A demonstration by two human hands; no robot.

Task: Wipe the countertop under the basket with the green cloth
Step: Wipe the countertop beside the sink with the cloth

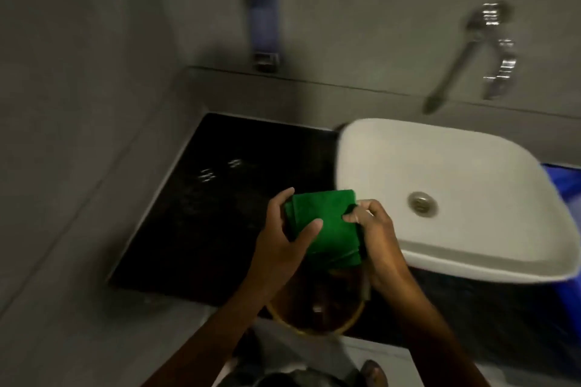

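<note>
Green cloth (327, 229) folded into a thick rectangle with stacked layer edges showing at its near end, held up in the air between both hands, above the near edge of the black countertop (226, 214). Left hand (283, 239) grips the cloth's left side, thumb across the top face, fingers curled under the far corner. Right hand (374, 229) pinches the right edge, fingers closed on the fabric. Below the hands, a round brown basket (317, 308) with a yellowish rim, mostly hidden by the forearms; whether it rests on the counter edge, cannot tell. White basin (456, 198) with 1 metal drain sits right of the cloth. Chrome tap (484, 47) on the wall above. Blue object (562, 185) beyond the basin, blurred.
</note>
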